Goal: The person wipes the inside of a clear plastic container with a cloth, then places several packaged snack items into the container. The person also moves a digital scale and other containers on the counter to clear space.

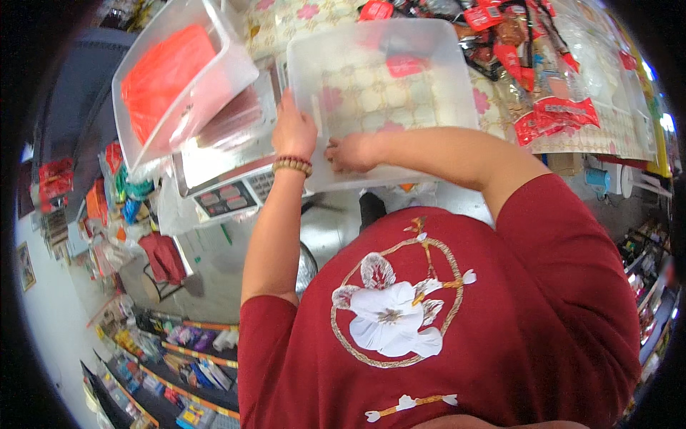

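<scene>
A large translucent plastic tub or lid point(370, 115) lies in front of me, and the flowered tablecloth shows through it. My left hand point(295, 128), with beaded bracelets on the wrist, is at its left edge. One finger points away from me along that edge; whether the hand grips it is hard to tell. My right hand point(351, 154) reaches across to the near left part of the translucent plastic. Its fingers are bent and slightly blurred, and I cannot make out anything in them. Left of my left hand is a digital scale point(228, 201) with a keypad.
A white plastic bin point(236, 69) holding a red plastic bag point(171, 80) stands tilted over the scale. Red and black food packets point(504, 48) pile up at the far right. A red packet point(565, 113) lies near the table's right side. Shelves of goods point(182, 370) stand lower left.
</scene>
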Demonstrator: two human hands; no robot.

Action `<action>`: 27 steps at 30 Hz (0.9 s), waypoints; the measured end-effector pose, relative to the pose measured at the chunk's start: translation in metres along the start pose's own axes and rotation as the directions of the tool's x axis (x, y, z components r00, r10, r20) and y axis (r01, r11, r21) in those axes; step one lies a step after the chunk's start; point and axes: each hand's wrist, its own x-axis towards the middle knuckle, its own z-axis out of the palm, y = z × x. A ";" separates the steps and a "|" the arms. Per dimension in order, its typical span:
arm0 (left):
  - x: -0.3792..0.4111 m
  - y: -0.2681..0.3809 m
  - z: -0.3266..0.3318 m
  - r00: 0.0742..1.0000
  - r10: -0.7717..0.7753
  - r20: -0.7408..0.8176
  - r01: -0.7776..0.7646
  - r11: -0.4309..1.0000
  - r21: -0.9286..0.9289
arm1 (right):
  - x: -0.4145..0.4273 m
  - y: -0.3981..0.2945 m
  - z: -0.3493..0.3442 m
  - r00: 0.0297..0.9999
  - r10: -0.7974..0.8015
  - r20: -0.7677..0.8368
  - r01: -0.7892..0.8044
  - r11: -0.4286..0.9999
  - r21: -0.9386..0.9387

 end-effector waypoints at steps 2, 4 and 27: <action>0.002 0.003 -0.003 0.999 0.020 0.037 -0.021 0.999 0.030 | -0.003 -0.007 -0.003 0.999 0.036 -0.034 -0.037 0.999 -0.029; 0.001 0.003 -0.006 0.999 0.009 0.049 -0.012 0.998 0.059 | 0.003 -0.012 -0.001 0.989 0.141 -0.044 -0.139 0.990 0.031; -0.011 0.000 0.005 0.999 0.037 -0.008 -0.037 0.999 0.030 | -0.323 -0.019 -0.029 0.158 0.714 -0.682 -0.523 0.646 0.556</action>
